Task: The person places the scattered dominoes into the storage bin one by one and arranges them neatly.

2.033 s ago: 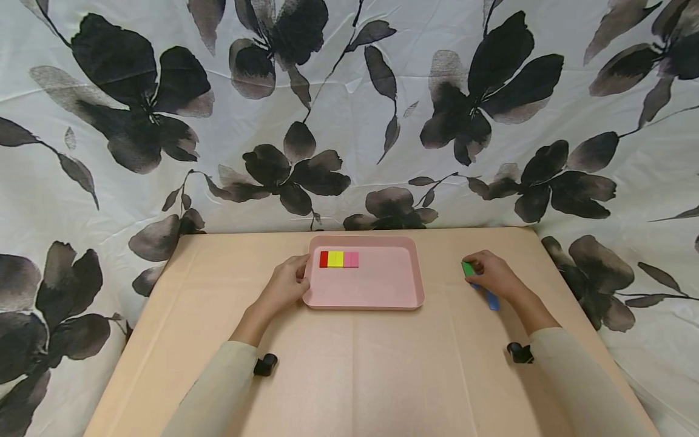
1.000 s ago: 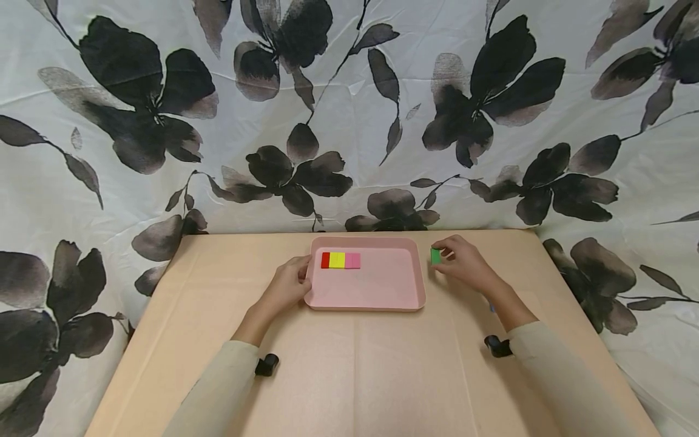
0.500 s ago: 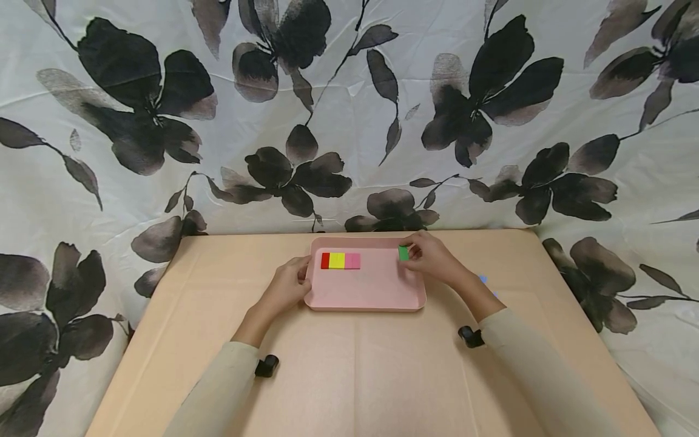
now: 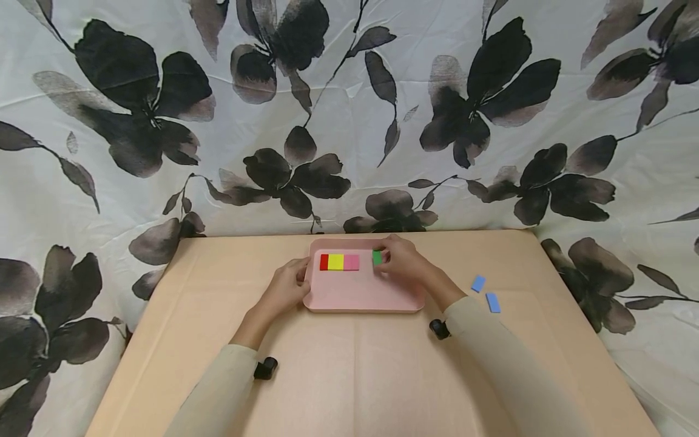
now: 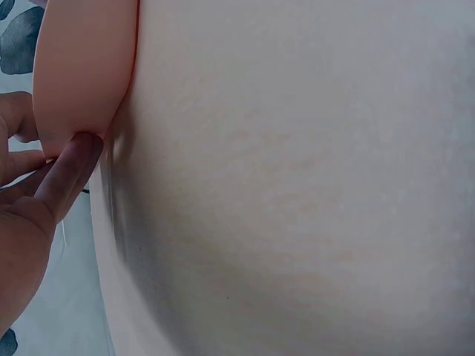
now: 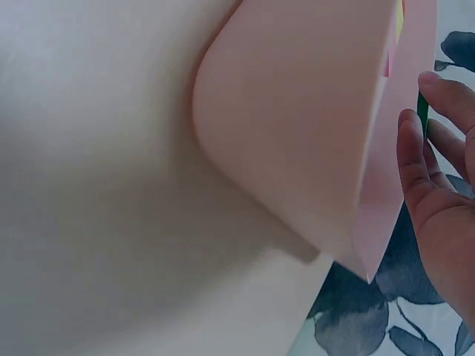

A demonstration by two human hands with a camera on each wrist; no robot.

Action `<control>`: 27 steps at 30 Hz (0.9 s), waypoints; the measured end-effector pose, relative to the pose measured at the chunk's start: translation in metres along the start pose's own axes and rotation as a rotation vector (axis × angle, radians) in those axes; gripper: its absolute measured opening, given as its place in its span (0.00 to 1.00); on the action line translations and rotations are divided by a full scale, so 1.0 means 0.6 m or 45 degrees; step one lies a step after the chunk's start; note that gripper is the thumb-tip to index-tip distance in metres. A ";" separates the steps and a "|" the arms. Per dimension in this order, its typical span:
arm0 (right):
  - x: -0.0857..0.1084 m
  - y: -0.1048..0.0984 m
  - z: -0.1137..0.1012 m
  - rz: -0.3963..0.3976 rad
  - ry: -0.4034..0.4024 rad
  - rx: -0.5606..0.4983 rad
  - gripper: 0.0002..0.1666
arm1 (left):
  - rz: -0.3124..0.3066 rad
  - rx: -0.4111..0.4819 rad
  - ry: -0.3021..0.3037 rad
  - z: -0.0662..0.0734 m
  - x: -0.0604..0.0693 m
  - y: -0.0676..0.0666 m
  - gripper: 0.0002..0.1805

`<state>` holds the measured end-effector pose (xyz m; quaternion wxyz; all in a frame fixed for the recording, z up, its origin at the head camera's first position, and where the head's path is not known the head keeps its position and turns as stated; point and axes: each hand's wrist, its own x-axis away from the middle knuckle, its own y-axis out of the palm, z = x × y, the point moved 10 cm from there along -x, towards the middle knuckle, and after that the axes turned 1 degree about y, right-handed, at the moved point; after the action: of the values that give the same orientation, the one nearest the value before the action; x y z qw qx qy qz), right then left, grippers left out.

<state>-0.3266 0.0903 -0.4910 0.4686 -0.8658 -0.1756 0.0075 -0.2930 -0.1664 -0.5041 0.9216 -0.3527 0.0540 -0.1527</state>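
A pink tray (image 4: 355, 297) stands on the table, and in it a row of flat tiles lies side by side: a red tile (image 4: 324, 262), a yellow tile (image 4: 335, 262) and a pink tile (image 4: 352, 262). My left hand (image 4: 285, 284) grips the tray's left edge; in the left wrist view its thumb (image 5: 70, 174) presses the tray's outer wall. Over the tray's right half, my right hand (image 4: 405, 261) pinches a green tile (image 4: 377, 257) between thumb and fingers, a short gap right of the pink tile. The right wrist view shows only the green tile's thin edge (image 6: 422, 111).
Two blue tiles (image 4: 478, 283) lie apart on the table to the right of the tray, beyond the right forearm. Behind the table (image 4: 349, 376) hangs a white cloth (image 4: 349, 109) with dark flowers. Each wrist carries a small black camera (image 4: 266, 368).
From beside the blue tiles, my right hand has carried the green tile leftward over the tray's rim. Both blue tiles have come into full view. My left hand has stayed on the tray.
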 end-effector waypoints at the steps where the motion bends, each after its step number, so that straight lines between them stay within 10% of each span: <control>1: -0.003 0.003 -0.002 0.003 0.001 0.035 0.29 | 0.000 -0.003 0.000 -0.001 0.001 0.000 0.34; 27: -0.033 0.060 -0.007 -0.093 -0.086 -0.092 0.25 | 0.058 -0.024 0.028 0.008 0.013 0.006 0.33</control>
<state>-0.3334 0.0627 -0.5211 0.4307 -0.8744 -0.2231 0.0132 -0.2838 -0.1632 -0.5030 0.9209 -0.3581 0.0738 -0.1351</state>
